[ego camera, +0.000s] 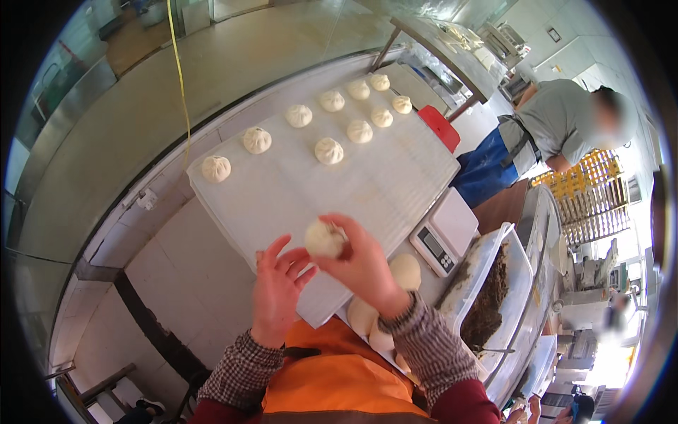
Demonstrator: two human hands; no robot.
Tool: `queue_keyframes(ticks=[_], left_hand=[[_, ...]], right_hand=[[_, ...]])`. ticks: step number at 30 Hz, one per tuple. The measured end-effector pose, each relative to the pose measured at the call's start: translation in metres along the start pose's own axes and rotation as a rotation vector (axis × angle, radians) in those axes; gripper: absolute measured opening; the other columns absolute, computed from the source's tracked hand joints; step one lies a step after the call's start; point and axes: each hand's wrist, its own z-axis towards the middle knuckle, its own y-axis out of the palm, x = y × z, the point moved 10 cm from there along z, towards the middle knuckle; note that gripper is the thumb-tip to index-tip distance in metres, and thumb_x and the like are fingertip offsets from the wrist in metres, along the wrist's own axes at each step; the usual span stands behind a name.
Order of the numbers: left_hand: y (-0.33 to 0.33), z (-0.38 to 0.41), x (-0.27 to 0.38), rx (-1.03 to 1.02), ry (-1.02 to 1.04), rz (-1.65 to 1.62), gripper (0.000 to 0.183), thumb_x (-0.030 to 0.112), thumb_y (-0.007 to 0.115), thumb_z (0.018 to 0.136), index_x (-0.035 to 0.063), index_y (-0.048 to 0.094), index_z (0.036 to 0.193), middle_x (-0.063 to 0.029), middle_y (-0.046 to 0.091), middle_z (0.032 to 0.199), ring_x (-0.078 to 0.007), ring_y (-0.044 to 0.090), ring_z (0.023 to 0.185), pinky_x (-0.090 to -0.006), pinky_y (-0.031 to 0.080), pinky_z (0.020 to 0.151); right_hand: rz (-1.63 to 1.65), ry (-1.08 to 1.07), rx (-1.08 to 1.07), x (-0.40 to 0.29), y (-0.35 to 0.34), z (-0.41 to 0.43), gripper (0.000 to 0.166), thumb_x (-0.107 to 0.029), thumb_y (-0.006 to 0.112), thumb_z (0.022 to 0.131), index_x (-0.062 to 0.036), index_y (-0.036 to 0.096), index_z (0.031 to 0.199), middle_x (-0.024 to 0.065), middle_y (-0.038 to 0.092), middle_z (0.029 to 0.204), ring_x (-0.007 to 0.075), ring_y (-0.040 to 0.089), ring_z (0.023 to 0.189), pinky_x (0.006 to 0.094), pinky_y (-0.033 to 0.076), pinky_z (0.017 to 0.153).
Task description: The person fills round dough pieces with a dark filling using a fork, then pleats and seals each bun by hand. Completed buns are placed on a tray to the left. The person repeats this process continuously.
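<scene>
My right hand (352,259) grips a pale, round filled bun (322,239) between thumb and fingers, above the near edge of a tray lined with whitish sheeting (286,185). Just left of it is my left hand (280,281), palm turned up and fingers apart, holding nothing. Several pleated buns (329,151) stand in two rows on the far part of the tray. Beside and partly behind my right forearm lie several smooth pale dough pieces (406,271).
A digital kitchen scale (444,233) stands right of the tray, beside a clear plastic tub (522,265) of dark filling. Behind it, a co-worker in a blue apron (484,164) bends near a red plastic object (439,127). Another person's hands (527,411) show at the lower right.
</scene>
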Motion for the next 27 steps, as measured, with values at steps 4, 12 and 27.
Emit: queue_keyframes(ticks=[4, 12, 27], left_hand=[[-0.038, -0.004, -0.007, 0.099, -0.010, 0.006, 0.054, 0.051, 0.030, 0.100, 0.0061, 0.047, 0.124, -0.0140, 0.062, 0.103, -0.0319, 0.060, 0.098, -0.0430, 0.048, 0.087], [-0.053, 0.001, -0.022, 0.050, -0.037, 0.012, 0.051, 0.047, 0.025, 0.102, 0.0051, 0.053, 0.114, -0.0125, 0.064, 0.096, -0.0277, 0.062, 0.086, -0.0380, 0.049, 0.076], [0.079, -0.011, -0.116, -0.534, -0.016, 0.994, 0.021, 0.011, 0.054, 0.094, -0.0015, 0.056, 0.111, -0.0139, 0.062, 0.097, -0.0229, 0.062, 0.084, -0.0325, 0.052, 0.075]], right_hand=[[0.068, 0.109, -0.040, 0.030, 0.023, 0.079, 0.050, -0.005, 0.070, 0.078, -0.0026, 0.051, 0.124, 0.0098, 0.063, 0.100, 0.0152, 0.064, 0.080, 0.0276, 0.052, 0.070], [-0.293, -0.099, 0.139, 0.067, 0.046, 0.125, 0.052, -0.015, 0.074, 0.071, -0.0032, 0.054, 0.117, 0.0173, 0.062, 0.106, 0.0333, 0.061, 0.093, 0.0387, 0.049, 0.083], [0.003, 0.414, 0.482, 0.106, -0.119, -0.225, 0.022, -0.007, 0.064, 0.088, 0.0009, 0.063, 0.108, 0.0037, 0.066, 0.089, 0.0082, 0.060, 0.078, 0.0238, 0.050, 0.070]])
